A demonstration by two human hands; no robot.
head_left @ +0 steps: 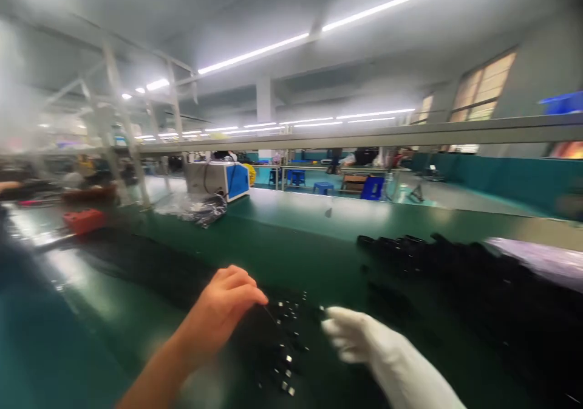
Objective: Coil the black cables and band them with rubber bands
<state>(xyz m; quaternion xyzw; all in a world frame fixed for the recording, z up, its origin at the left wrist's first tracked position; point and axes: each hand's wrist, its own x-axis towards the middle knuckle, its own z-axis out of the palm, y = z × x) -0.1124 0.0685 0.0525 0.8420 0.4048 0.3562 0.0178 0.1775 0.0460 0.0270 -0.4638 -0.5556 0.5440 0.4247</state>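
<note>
My left hand (223,309), bare, is closed in a pinch above the green table. A thin dark strand (272,316) runs down from its fingertips toward several small shiny pieces (288,358) scattered among dark items. To the right, my right hand (350,333) wears a white glove, its fingers curled and thumb side pressed together. A tiny dark piece with a bright spot shows at its fingertips, too small to name. The two hands are apart, with the shiny pieces between and below them.
A large heap of black items (464,287) covers the right side of the table (282,245). Clear plastic (194,208) lies by a blue-and-white machine (228,180) at the back. A red box (84,220) stands left. A rail (346,138) crosses above the far edge.
</note>
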